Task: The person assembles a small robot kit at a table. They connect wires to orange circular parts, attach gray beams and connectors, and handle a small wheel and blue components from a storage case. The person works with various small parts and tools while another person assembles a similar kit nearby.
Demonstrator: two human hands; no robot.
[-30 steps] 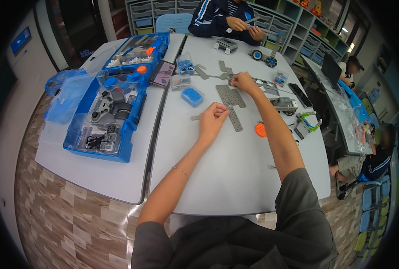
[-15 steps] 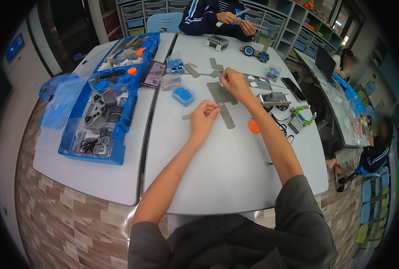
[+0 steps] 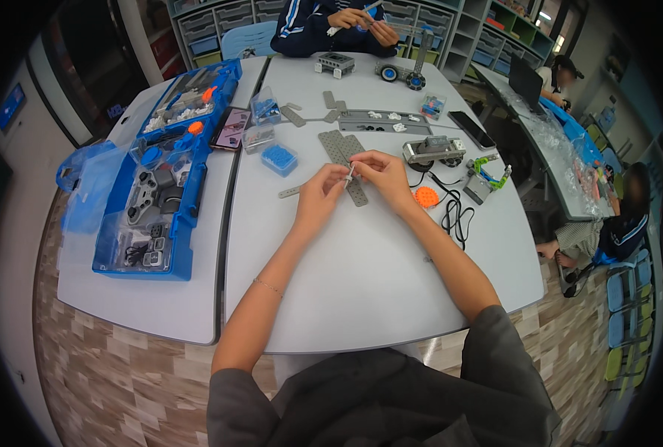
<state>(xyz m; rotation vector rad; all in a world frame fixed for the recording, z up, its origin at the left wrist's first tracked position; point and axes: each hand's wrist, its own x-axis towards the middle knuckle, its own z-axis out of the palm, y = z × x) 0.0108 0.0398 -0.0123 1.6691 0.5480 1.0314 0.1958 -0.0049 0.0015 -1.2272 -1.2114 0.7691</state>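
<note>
Over the table's middle, my left hand [image 3: 319,197] and my right hand [image 3: 385,179] meet with fingertips pinched together. Between them is a small light-grey piece [image 3: 349,173], too small to name exactly; both hands appear to grip it. Right beneath the fingers lie grey perforated plates [image 3: 333,143], flat on the table and overlapping. One narrow perforated strip [image 3: 358,195] sticks out toward me below my fingertips. Beside my left hand rests a short thin grey beam [image 3: 289,192], partly covered by that hand.
Small boxes of blue pins [image 3: 279,159] stand left of the plates. A blue parts case [image 3: 182,257] fills the left table. Rightward are a grey wheeled build [image 3: 433,151], an orange wheel [image 3: 426,197], black cables [image 3: 458,216] and a phone [image 3: 471,130]. Another person's hands [image 3: 365,24] work across the table.
My right hand has come back toward me from the far plates and met my left hand at the small piece. The whole view has shifted slightly.
</note>
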